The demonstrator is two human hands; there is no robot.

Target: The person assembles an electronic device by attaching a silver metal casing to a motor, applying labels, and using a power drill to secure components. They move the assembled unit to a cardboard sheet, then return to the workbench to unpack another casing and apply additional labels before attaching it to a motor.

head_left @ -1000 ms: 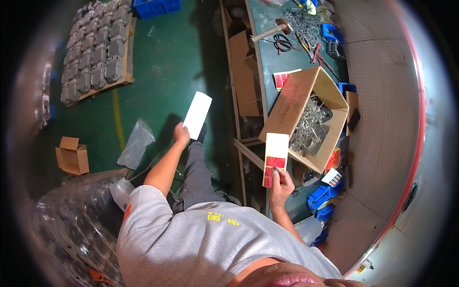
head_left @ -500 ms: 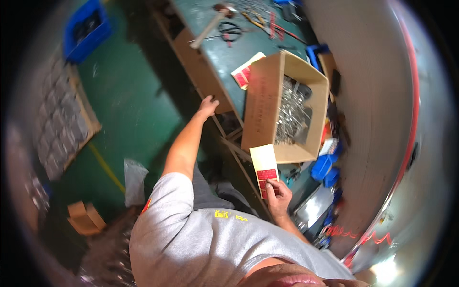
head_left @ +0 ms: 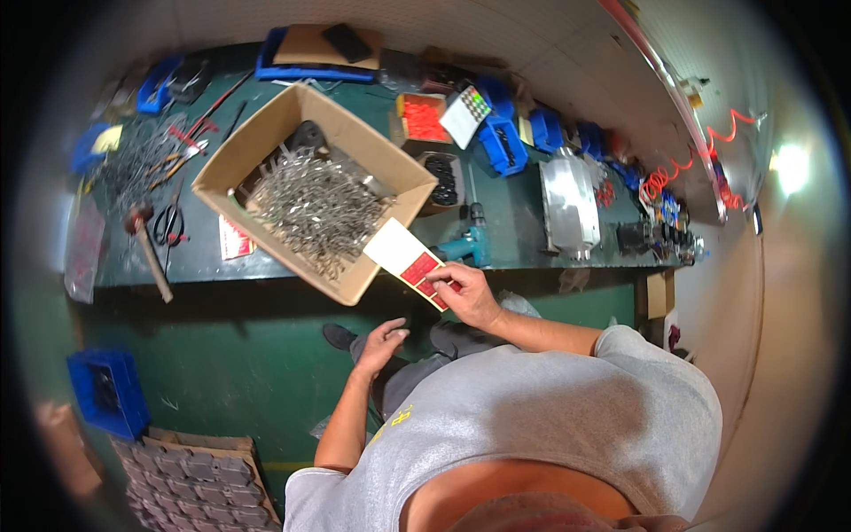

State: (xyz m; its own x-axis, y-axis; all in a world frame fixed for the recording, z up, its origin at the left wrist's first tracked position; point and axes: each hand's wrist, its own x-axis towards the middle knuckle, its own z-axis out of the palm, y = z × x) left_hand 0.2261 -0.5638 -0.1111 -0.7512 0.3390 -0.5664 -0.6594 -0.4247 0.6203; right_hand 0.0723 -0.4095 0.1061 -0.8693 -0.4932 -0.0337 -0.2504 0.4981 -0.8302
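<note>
Green workbench [head_left: 519, 208] running across, and on it an open cardboard carton [head_left: 377, 146] heaped with thin, pin-like metal pieces [head_left: 315, 208]; here's the red-and-cream label sheet [head_left: 403, 253], by the carton's near right corner, pinched in the right hand [head_left: 468, 294], while the left hand [head_left: 381, 346] hangs free, fingers loosely bent

a flat, narrow rectangular sheet of cream-white paper with red printed blocks [head_left: 409, 263] is pinched at its red end by the right hand [head_left: 470, 297]. it slants, pale end toward the upper left (that half looks bare), red end toward the lower right, partly covered.
</note>
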